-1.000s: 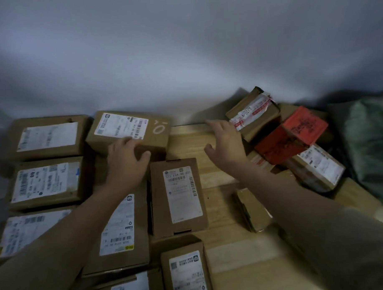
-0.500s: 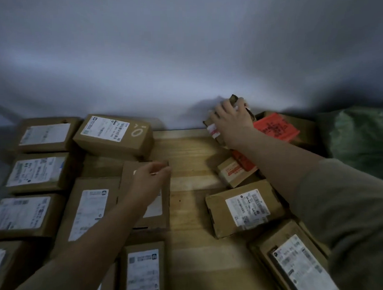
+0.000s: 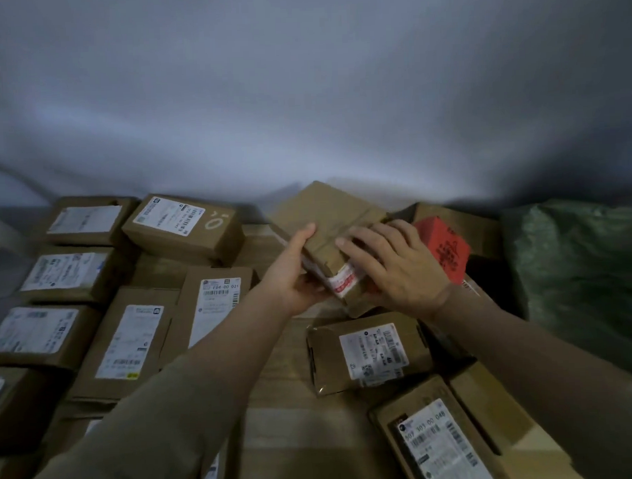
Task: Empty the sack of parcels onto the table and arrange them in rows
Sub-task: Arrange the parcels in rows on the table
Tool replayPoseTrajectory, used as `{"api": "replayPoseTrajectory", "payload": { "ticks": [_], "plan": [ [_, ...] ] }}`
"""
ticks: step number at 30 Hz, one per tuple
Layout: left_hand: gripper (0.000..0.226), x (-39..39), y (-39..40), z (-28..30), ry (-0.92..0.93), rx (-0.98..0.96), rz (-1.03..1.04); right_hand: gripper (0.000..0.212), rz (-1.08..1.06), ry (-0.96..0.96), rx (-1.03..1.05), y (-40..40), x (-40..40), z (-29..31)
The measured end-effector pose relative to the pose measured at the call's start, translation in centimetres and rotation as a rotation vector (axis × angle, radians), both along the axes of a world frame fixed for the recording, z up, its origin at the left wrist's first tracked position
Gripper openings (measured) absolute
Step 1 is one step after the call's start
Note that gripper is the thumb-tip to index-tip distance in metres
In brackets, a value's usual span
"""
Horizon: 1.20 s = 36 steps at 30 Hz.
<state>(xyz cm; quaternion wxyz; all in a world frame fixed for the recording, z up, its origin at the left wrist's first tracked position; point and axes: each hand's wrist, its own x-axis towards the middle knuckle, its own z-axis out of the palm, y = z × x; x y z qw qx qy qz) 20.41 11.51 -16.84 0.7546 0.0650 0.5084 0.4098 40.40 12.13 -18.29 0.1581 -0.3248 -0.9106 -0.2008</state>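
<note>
Fingers of the right hand lie curled over the taped parcel; the left hand cups its underside. Held above the bench at twelve o'clock, it likely needs turning and placing beside the rows at nine o'clock.

Both arms reach toward twelve o'clock; left hand cups upward, right hand lies palm-down, fingers curled.
</note>
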Motion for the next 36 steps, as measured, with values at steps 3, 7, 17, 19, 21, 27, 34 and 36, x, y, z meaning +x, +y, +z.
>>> {"api": "replayPoseTrajectory", "payload": {
  "ticks": [3, 7, 17, 19, 21, 27, 34, 36],
  "plan": [
    [0.061, -2.6, -0.9, -0.4, 0.273, 0.2, 0.087, 0.087, -0.027, 0.148, -0.215, -1.0, 0.6, -0.2],
    [0.109, -5.5, -2.6, -0.6, 0.492, 0.264, 0.036, 0.098, -0.132, 0.438, -0.421, -1.6, -0.5, 0.5],
    [0.118, -2.8, -5.0, 0.8, 0.554, 0.264, 0.137, 0.104, -0.33, 0.913, -1.084, -4.4, -7.6, 1.4],
    [0.082, -3.6, -5.5, 1.7, 0.513, 0.279, 0.134, 0.069, -0.386, 1.435, -1.504, -3.5, -7.2, 2.2],
    [0.066, -4.8, -5.7, 1.5, 0.476, 0.269, 0.102, 0.059, -0.276, 1.728, -1.984, -3.2, -6.2, 2.3],
    [0.06, -5.0, -6.2, 1.7, 0.123, 0.202, 0.014, 0.063, -0.116, 1.709, -2.23, -4.0, -6.0, 0.2],
    [0.061, -6.9, -5.8, 1.2, 0.407, 0.24, 0.108, 0.064, -0.337, 1.659, -1.988, -4.7, -7.6, 0.0],
    [0.074, -7.2, -5.7, 1.1, 0.43, 0.263, 0.098, 0.066, -0.3, 1.56, -2.014, -5.0, -8.3, 0.4]
  ]
}}
